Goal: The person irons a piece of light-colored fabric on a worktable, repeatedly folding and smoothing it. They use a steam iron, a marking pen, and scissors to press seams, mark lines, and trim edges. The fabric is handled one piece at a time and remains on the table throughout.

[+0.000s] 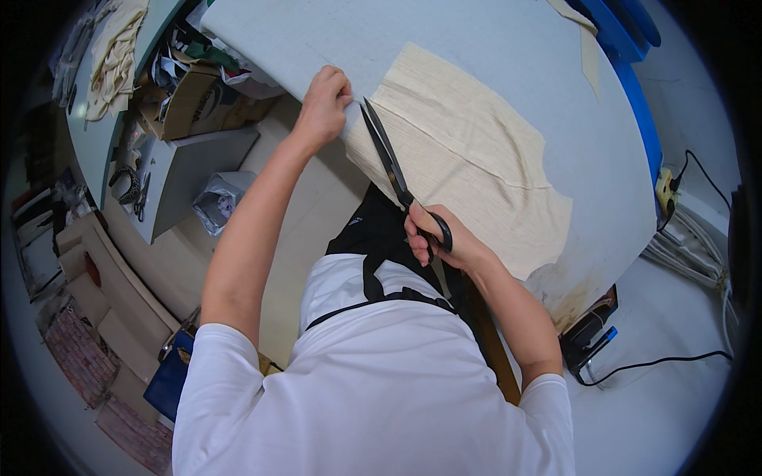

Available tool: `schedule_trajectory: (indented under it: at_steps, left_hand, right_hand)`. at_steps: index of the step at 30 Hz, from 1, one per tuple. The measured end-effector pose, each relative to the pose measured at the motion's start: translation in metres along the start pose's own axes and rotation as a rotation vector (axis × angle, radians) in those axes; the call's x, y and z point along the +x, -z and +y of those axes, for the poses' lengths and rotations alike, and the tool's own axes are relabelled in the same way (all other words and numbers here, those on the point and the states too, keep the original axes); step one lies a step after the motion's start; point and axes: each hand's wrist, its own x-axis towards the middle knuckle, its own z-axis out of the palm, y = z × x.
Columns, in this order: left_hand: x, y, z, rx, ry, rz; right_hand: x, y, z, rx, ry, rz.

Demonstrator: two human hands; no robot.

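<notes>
Black-handled tailor's shears (390, 163) are held in my right hand (440, 235), fingers through the loops, the blades nearly together and pointing away from me. The blades lie over the left part of a cream ribbed fabric piece (470, 137), spread on the pale table with curved edges and a crease along it. My left hand (325, 104) is at the table's left edge, just beyond the fabric's corner, its fingers curled together. Whether it pinches a bit of the fabric or thread cannot be told.
Cream fabric strips (586, 47) lie at the table's (613, 137) far right, beside a blue plastic object (625, 30). To the left are a filled cardboard box (193, 101), a lined waste bin (221, 199) and another pair of scissors (143, 199). A power strip (665, 190) with cables is at the right.
</notes>
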Motion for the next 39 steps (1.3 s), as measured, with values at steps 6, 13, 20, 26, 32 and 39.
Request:
schedule_trajectory:
  at_steps: [6, 13, 20, 26, 32, 39]
  left_hand:
    - [-0.001, 0.005, 0.003, -0.051, 0.04, -0.014]
    - [0.005, 0.013, -0.005, 0.072, 0.012, -0.077]
    - [-0.004, 0.054, -0.068, 0.387, 0.259, 0.442]
    - [-0.008, -0.073, 0.097, 0.045, -0.401, -0.19]
    - [0.022, -0.196, 0.218, 0.106, -0.583, -0.415]
    - [0.032, -0.207, 0.247, 0.334, -0.481, -0.758]
  right_hand:
    - [0.003, -0.007, 0.0, 0.029, 0.02, 0.013]
    - [0.009, -0.01, 0.007, 0.095, 0.063, -0.016]
    - [-0.075, 0.011, 0.049, -0.228, 0.296, 0.597]
    - [-0.14, 0.054, 0.114, -0.098, 0.251, 1.061]
    - [-0.165, 0.053, 0.142, 0.119, 0.176, 1.235]
    - [-0.19, 0.101, 0.155, 0.226, 0.287, 1.512]
